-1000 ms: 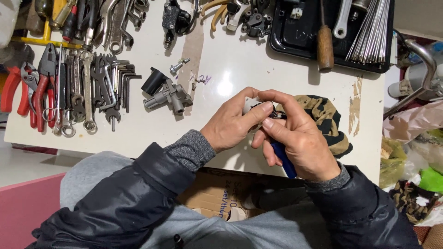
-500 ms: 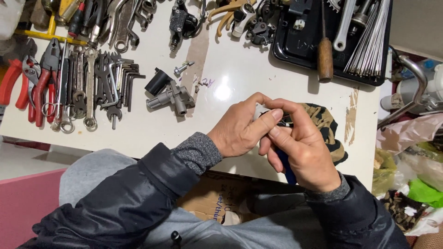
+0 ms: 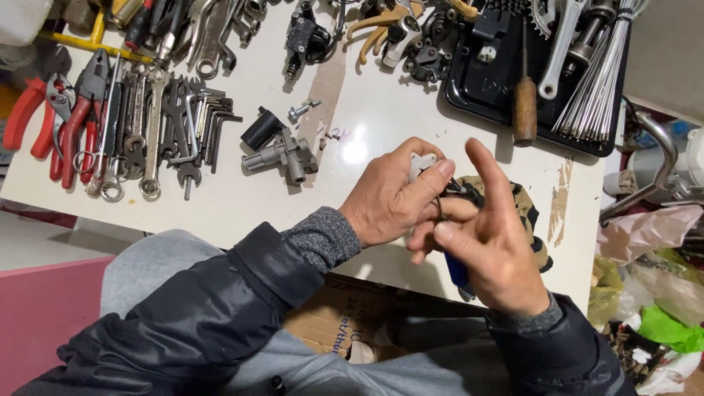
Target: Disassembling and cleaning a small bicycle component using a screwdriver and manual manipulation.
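A small white part (image 3: 421,163) is pinched between thumb and fingertips of the left hand (image 3: 392,198). A blue-handled tool (image 3: 456,270) is gripped in the right hand (image 3: 488,246), whose index finger is extended clear of the part.

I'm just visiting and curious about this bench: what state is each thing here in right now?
Left hand: closed around a small white part.
Right hand: gripping a blue-handled tool, forefinger raised.
Grey metal fitting: lying on its side on the white table.
Wooden-handled tool: lying across the black tray edge.
Red-handled pliers: lying flat.
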